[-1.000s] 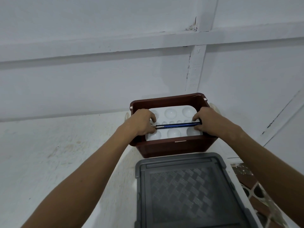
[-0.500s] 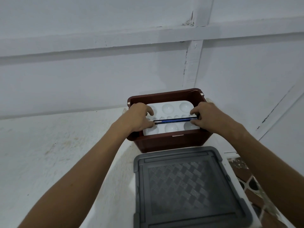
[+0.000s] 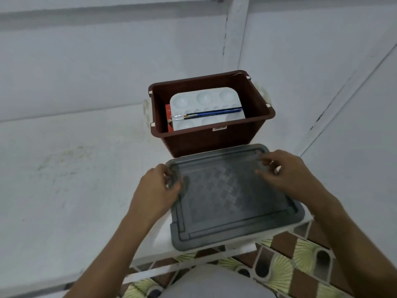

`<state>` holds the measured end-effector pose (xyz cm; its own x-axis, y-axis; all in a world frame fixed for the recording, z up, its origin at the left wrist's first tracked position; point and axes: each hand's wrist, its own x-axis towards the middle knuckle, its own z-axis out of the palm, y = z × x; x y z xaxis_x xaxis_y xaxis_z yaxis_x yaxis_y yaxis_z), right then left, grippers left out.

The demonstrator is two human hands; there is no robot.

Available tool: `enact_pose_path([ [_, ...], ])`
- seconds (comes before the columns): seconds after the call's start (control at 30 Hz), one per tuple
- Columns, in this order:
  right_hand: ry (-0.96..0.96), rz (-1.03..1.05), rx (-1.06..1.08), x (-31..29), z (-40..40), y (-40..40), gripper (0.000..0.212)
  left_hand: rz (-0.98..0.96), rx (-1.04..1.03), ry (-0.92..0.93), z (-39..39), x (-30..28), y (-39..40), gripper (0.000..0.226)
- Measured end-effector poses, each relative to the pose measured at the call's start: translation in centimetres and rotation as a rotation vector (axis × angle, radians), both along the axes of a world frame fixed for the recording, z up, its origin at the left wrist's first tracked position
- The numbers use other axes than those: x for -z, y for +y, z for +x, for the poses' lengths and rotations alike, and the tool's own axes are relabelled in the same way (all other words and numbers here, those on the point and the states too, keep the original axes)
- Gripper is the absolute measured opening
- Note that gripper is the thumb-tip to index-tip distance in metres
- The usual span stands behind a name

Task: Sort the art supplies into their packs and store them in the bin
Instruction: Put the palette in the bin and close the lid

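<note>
A brown bin stands on the white table. Inside it lies a white paint palette, with two dark blue brushes resting across it. A red pack shows at the palette's left edge. In front of the bin lies the grey lid. My left hand grips the lid's left edge, thumb on top. My right hand is blurred over the lid's far right corner, fingers loosely bent; contact is unclear.
The white table runs along a white wall, with bare surface left of the bin. The lid overhangs near the table's front edge. Patterned floor tiles show below at the right.
Both hands have let go of the brushes, left the bin and come back to the grey lid. The brushes now lie on the palette. The view has tilted down.
</note>
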<state>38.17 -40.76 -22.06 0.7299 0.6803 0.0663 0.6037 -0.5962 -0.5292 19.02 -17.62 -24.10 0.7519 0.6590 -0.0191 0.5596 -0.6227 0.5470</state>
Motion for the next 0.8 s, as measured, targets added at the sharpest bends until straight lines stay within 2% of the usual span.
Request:
enact_pose_path([
  [0.13, 0.072, -0.235, 0.144, 3.4, -0.6, -2.8, 0.067, -0.063, -0.021, 0.133, -1.4, 2.2, -0.6, 0.054],
  [0.23, 0.084, -0.271, 0.208, 4.4, -0.6, -3.6, 0.08, -0.053, -0.044, 0.182, -1.5, 2.5, -1.0, 0.049],
  [0.43, 0.16, -0.099, 0.226, 4.7, -0.7, -3.5, 0.078, -0.172, -0.016, 0.178, -1.1, 2.3, -0.9, 0.032],
  [0.63, 0.156, 0.111, 0.276, 4.5, -2.5, -5.3, 0.072, -0.433, -0.11, -0.076, -2.7, 1.2, -0.4, 0.041],
  [0.8, 0.095, 0.259, 0.295, 2.4, -4.2, -6.0, 0.07, -0.463, -0.066, -0.219, -4.0, -1.2, -0.1, 0.038],
])
